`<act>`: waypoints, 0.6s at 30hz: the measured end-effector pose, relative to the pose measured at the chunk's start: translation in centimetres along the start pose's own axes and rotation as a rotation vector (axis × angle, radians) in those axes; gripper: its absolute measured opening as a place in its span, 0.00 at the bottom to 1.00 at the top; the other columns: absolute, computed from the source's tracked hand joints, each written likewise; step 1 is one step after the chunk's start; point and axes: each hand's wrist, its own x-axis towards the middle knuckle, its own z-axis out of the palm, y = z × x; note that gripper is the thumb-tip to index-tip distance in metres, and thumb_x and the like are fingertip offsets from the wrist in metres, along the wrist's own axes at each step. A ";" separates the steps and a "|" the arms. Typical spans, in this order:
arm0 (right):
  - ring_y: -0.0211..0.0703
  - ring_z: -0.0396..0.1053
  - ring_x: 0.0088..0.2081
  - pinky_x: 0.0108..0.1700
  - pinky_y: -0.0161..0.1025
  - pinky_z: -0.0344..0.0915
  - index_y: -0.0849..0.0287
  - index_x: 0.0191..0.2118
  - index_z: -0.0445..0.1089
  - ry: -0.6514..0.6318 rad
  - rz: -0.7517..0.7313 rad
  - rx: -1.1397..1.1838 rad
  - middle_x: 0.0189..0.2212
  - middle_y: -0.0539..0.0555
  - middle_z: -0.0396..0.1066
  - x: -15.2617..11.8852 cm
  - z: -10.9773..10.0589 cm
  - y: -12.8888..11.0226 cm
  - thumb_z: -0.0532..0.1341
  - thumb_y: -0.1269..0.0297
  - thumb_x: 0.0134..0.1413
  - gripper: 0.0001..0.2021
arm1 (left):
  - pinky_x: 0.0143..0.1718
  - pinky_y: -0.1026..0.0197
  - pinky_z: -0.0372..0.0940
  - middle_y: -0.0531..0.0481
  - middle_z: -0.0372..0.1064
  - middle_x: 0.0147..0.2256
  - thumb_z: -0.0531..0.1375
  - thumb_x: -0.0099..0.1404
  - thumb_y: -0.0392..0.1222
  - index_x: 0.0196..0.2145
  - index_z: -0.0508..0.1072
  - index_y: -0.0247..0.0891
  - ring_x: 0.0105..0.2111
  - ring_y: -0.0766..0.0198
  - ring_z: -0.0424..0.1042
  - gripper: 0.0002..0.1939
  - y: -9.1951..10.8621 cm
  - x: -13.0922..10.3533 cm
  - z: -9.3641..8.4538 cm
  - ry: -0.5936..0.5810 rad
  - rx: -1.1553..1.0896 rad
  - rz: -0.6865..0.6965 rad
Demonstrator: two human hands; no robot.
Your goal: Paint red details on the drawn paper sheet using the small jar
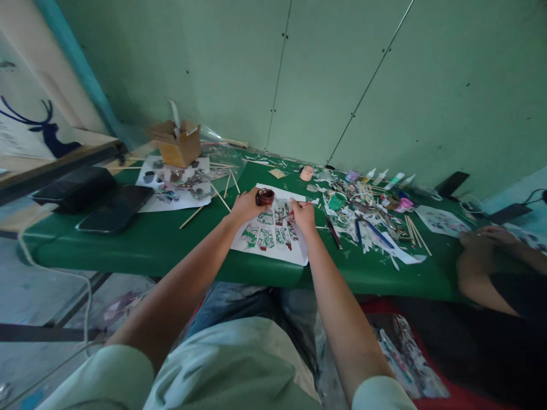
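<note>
My left hand [247, 207] is closed on a small jar of dark red-brown paint [265, 197], held at the upper left of a white sheet [293, 254]. In my right hand [302, 214] is a thin paintbrush [308, 204], pinched by the fingers, with its tip low over the sheet. Printed pieces in green, white and dark red [264, 236] cover much of the paper. Whether the brush tip touches the paper I cannot tell.
Paint bottles, pens and paper scraps [363, 213] lie heaped to the right. Leftward are a cardboard box [182, 145], wooden sticks [191, 217] and a black phone [117, 208]. Another person's hands [478, 245] rest at the far right of the green table [205, 250].
</note>
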 end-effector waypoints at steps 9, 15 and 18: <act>0.33 0.56 0.11 0.16 0.32 0.57 0.58 0.15 0.61 0.036 0.018 0.090 0.07 0.46 0.57 -0.4 -0.2 -0.9 0.57 0.48 0.48 0.21 | 0.44 0.50 0.58 0.41 0.69 0.43 0.61 0.50 0.54 0.48 0.61 0.39 0.44 0.48 0.67 0.30 -0.2 0.1 0.2 0.033 -0.054 -0.002; 0.32 0.58 0.13 0.17 0.32 0.60 0.59 0.20 0.62 0.112 -0.076 0.302 0.13 0.48 0.62 -0.2 -0.7 -1.5 0.51 0.42 0.50 0.24 | 0.45 0.53 0.58 0.46 0.67 0.45 0.63 0.46 0.47 0.48 0.61 0.43 0.46 0.52 0.66 0.30 0.0 -0.1 0.1 0.066 -0.161 0.132; 0.31 0.58 0.13 0.17 0.31 0.60 0.59 0.22 0.62 0.104 -0.112 0.293 0.15 0.48 0.63 -0.2 -0.8 -1.7 0.52 0.42 0.50 0.23 | 0.46 0.53 0.58 0.47 0.67 0.45 0.63 0.47 0.45 0.48 0.62 0.44 0.47 0.52 0.65 0.29 0.2 -0.2 -0.1 0.048 -0.172 0.171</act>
